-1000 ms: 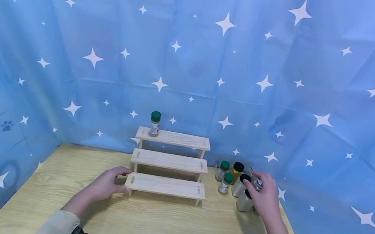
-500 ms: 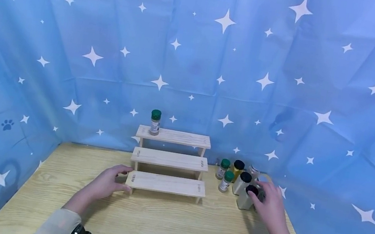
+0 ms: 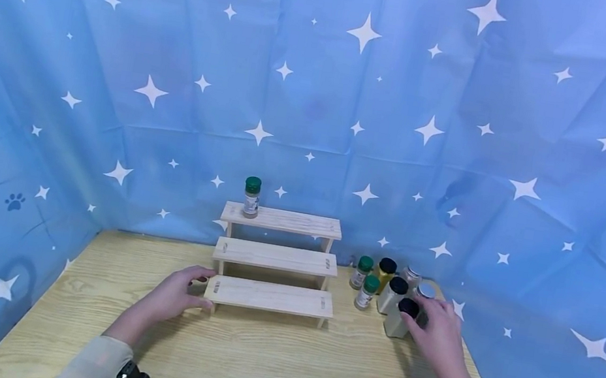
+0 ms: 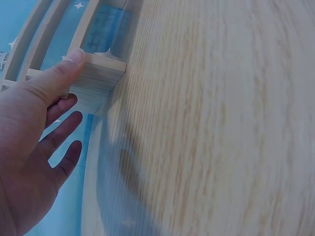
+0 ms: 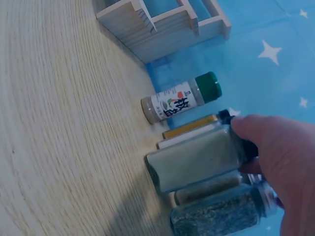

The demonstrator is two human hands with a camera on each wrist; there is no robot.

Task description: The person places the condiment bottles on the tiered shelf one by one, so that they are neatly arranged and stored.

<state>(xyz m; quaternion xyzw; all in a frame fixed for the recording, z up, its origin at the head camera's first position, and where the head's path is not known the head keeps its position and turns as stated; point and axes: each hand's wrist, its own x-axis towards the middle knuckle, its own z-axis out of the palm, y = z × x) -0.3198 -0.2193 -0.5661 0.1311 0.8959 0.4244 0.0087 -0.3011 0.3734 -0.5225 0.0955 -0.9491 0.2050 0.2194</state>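
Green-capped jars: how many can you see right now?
3. Top shelf, left end: one green-capped jar. Table, right of the rack: a rear jar and a front jar. The right hand might hide others.

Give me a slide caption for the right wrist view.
Right hand pinching a black-capped jar near a green-capped bottle and a wooden rack.
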